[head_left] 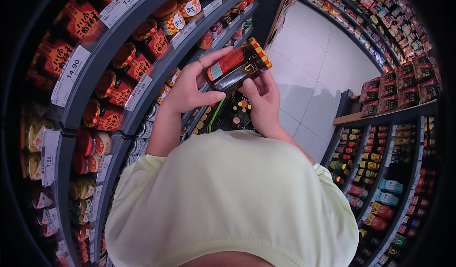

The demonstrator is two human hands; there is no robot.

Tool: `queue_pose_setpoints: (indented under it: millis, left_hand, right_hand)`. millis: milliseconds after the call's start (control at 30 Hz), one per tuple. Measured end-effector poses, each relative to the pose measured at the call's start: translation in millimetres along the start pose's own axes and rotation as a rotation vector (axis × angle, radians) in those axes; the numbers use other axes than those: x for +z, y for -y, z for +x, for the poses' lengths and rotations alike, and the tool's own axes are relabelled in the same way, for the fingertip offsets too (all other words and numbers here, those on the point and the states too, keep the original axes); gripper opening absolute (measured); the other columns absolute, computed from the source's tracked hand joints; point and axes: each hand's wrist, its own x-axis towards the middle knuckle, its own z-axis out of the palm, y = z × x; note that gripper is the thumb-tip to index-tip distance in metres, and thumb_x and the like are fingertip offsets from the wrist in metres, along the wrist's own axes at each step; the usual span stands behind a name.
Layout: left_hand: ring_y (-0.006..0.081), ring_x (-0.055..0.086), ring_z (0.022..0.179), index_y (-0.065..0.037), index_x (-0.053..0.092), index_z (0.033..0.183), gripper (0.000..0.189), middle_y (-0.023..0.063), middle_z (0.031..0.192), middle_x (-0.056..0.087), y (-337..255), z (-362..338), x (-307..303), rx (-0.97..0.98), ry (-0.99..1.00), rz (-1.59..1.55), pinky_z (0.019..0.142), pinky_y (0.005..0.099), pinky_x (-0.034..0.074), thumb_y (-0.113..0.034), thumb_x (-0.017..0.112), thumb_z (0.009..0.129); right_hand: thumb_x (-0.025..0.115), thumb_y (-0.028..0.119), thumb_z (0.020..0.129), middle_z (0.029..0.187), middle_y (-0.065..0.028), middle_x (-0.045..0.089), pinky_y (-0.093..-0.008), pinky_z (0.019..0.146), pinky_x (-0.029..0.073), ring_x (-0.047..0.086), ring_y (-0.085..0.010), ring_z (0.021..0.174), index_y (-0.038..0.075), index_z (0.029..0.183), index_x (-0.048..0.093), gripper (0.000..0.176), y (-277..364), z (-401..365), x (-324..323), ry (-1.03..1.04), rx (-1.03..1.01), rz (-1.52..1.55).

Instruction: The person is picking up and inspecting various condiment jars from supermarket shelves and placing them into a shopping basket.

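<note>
Between my two hands is a glass jar (232, 72) of dark sauce, lying on its side. Its lid (260, 52) has a red and yellow check and points up and to the right; an orange label with a barcode faces me. My left hand (192, 84) grips the base end, thumb in front and fingers behind. At the lid end, my right hand (260, 98) closes round the jar with its thumb on the near side. Below the hands stands a dark basket with a green rim (217, 117), holding several jars and bottles.
Shelves (111, 39) of jars with price tags (70, 76) curve along the left side. Another shelf unit (375, 172) with bottles and pouches stands at the right, with red packs (403, 84) stacked on its top. Pale floor tiles (304, 53) lie between them.
</note>
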Motion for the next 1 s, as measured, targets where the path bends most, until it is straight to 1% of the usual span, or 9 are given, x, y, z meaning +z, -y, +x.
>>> queue_pose_setpoints:
  millis: [100, 267, 467, 567, 633, 733, 800, 867, 1000]
  left_hand:
    - [0.0229, 0.039, 0.13, 0.009, 0.031, 0.139, 0.089, 0.0174, 0.141, 0.039, 4, 1, 0, 0.025, 0.008, -0.02, 0.11, 0.0348, 0.026, -0.017, 0.075, 0.066]
    - [0.0204, 0.042, 0.127, 0.007, 0.03, 0.14, 0.086, 0.0149, 0.139, 0.04, 15, -1, 9, 0.089, -0.003, -0.086, 0.108, 0.034, 0.03, -0.009, 0.076, 0.069]
    - [0.0219, 0.042, 0.128, 0.01, 0.025, 0.14, 0.088, 0.0163, 0.141, 0.038, 35, -9, 41, 0.141, -0.265, -0.203, 0.108, 0.0357, 0.031, -0.006, 0.075, 0.07]
    - [0.0256, 0.044, 0.127, 0.007, 0.028, 0.141, 0.087, 0.0166, 0.138, 0.042, 36, -10, 43, 0.184, -0.349, -0.046, 0.105, 0.0362, 0.035, -0.005, 0.076, 0.069]
    - [0.0297, 0.052, 0.116, 0.001, 0.038, 0.139, 0.084, 0.0164, 0.135, 0.047, 35, -11, 40, 0.343, -0.475, 0.693, 0.097, 0.0349, 0.042, -0.008, 0.079, 0.066]
    - [0.0304, 0.054, 0.101, -0.005, 0.049, 0.133, 0.08, 0.016, 0.133, 0.049, 30, -8, 50, 0.501, -0.574, 1.026, 0.09, 0.0353, 0.044, -0.012, 0.083, 0.061]
    - [0.0269, 0.052, 0.093, -0.011, 0.055, 0.13, 0.077, 0.0142, 0.134, 0.049, 34, -10, 54, 0.539, -0.586, 1.084, 0.086, 0.0351, 0.044, -0.016, 0.084, 0.059]
    - [0.0288, 0.051, 0.104, -0.009, 0.056, 0.127, 0.077, 0.016, 0.134, 0.049, 38, -14, 56, 0.585, -0.511, 1.265, 0.084, 0.0368, 0.044, -0.021, 0.086, 0.056]
    - [0.0294, 0.051, 0.103, -0.011, 0.058, 0.124, 0.069, 0.016, 0.134, 0.049, 35, -8, 60, 0.667, -0.455, 1.169, 0.086, 0.0371, 0.045, -0.02, 0.083, 0.061]
  right_hand:
    - [0.06, 0.017, 0.091, 0.122, -0.0081, 0.056, -0.0308, 0.092, 0.045, 0.054, -0.0142, 0.109, 0.0, 0.136, 0.036, 0.054, -2, 0, 0, -0.009, -0.065, -0.079]
    - [0.062, 0.007, 0.089, 0.125, -0.0111, 0.053, -0.0264, 0.094, 0.042, 0.053, -0.0157, 0.114, -0.003, 0.133, 0.036, 0.052, 5, 1, -4, -0.022, -0.009, -0.026]
    - [0.063, 0.009, 0.089, 0.124, -0.0124, 0.054, -0.0262, 0.095, 0.043, 0.055, -0.0158, 0.111, -0.004, 0.135, 0.037, 0.054, 2, 4, -8, -0.144, 0.07, -0.049]
    - [0.062, 0.012, 0.09, 0.125, -0.0127, 0.054, -0.0266, 0.096, 0.042, 0.054, -0.0159, 0.111, -0.005, 0.135, 0.037, 0.054, 3, 5, -12, -0.173, 0.114, -0.041]
    - [0.061, 0.013, 0.091, 0.125, -0.0126, 0.053, -0.0269, 0.096, 0.042, 0.054, -0.0159, 0.112, -0.005, 0.135, 0.037, 0.054, 4, 4, -10, -0.175, 0.144, -0.045]
    - [0.059, 0.02, 0.093, 0.122, -0.0103, 0.055, -0.0263, 0.095, 0.041, 0.053, -0.0146, 0.111, -0.004, 0.132, 0.041, 0.049, 0, 1, -8, -0.084, 0.033, -0.055]
    - [0.056, 0.023, 0.095, 0.119, -0.0081, 0.056, -0.0261, 0.094, 0.041, 0.053, -0.0127, 0.108, -0.001, 0.128, 0.044, 0.042, -1, 1, -12, -0.054, 0.081, -0.068]
    - [0.05, 0.026, 0.098, 0.116, -0.0073, 0.057, -0.0266, 0.093, 0.041, 0.054, -0.0126, 0.107, 0.001, 0.124, 0.047, 0.037, -1, 0, -9, -0.078, 0.084, -0.065]
    - [0.036, 0.035, 0.101, 0.114, -0.0089, 0.059, -0.0345, 0.092, 0.044, 0.057, -0.0187, 0.104, 0.004, 0.121, 0.049, 0.04, -2, -1, -10, -0.136, 0.152, 0.152]
